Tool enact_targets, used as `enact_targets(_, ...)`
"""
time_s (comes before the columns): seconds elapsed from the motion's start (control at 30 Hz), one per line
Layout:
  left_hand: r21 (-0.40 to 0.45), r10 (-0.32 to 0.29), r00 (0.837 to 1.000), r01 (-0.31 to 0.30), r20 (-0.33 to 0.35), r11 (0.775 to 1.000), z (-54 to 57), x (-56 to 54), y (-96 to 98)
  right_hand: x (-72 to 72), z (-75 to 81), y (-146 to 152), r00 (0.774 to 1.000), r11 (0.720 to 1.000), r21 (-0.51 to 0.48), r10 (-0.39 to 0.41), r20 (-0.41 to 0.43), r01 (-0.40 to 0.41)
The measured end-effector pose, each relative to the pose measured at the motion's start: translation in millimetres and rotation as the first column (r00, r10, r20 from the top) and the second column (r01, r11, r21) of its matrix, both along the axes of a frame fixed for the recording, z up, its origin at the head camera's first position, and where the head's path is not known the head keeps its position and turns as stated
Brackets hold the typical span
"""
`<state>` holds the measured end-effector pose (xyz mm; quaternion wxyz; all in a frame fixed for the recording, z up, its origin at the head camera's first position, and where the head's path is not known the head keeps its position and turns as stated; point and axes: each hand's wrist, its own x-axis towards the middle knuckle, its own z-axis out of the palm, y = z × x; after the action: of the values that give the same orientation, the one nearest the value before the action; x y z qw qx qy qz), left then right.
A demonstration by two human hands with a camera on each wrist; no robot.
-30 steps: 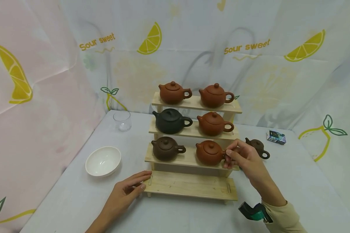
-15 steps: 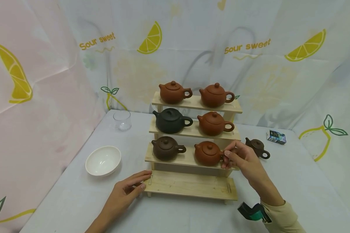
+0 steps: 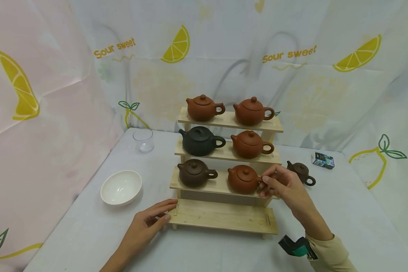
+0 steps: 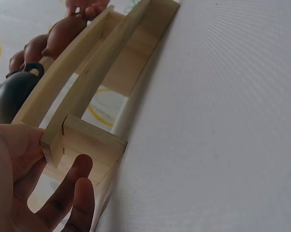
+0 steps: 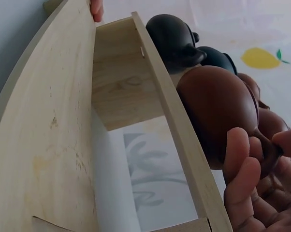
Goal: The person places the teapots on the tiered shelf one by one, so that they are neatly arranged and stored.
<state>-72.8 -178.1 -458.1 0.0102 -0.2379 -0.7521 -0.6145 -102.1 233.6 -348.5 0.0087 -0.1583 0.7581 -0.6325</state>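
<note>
My right hand (image 3: 285, 187) pinches the handle of a reddish-brown clay teapot (image 3: 242, 180) between thumb and fingers. That teapot rests on the second board from the bottom of a stepped wooden display stand (image 3: 221, 215); in the right wrist view its round body (image 5: 215, 111) stands right behind the board's front edge. At the lower board's left end, my left hand (image 3: 146, 223) holds the corner with thumb and fingers. In the left wrist view, two fingers (image 4: 80, 166) reach out near the stand's leg. A dark brown teapot (image 3: 193, 173) shares the right hand's shelf.
Above stand a black teapot (image 3: 199, 141) and several reddish ones, including one (image 3: 249, 144) on the middle shelf. A small dark teapot (image 3: 300, 172) and little box (image 3: 323, 160) lie right; a white bowl (image 3: 121, 187) and a glass (image 3: 144, 141) stand left.
The right hand has shifted the reddish-brown teapot slightly left and toward the shelf's front edge. The left hand stays at the stand's lower left corner.
</note>
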Motion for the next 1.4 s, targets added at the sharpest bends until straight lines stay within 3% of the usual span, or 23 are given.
enact_targets(0.27, 0.006, -0.009, 1.0, 0.009, -0.009, 1.0, -0.6, -0.8, 0.4, 4.1, 2.2, 1.5, 0.993, 0.991, 0.091, -0.09, -0.073, 0.097)
enact_targets(0.87, -0.016, 0.021, 1.0, -0.02, 0.011, 1.0, -3.2, -1.9, -0.4, 16.8, 5.8, 38.6, 0.979, 0.972, 0.128, -0.19, -0.078, 0.198)
enact_targets(1.17, 0.002, 0.013, 1.0, -0.013, -0.012, 1.0, -1.0, -2.3, 0.6, 16.1, -2.6, 65.3, 0.964, 0.963, 0.066, -0.26, -0.051, 0.263)
enact_targets(1.3, 0.01, 0.005, 1.0, -0.005, -0.024, 1.0, -2.0, -1.5, 0.2, 14.5, -12.4, 82.1, 0.963, 0.963, -0.029, -0.27, -0.002, 0.27)
enact_targets(1.4, 0.006, 0.003, 1.0, -0.003, -0.021, 1.0, -2.6, -1.2, 0.1, 11.8, -18.8, 93.9, 0.956, 0.947, -0.132, -0.29, 0.041, 0.293)
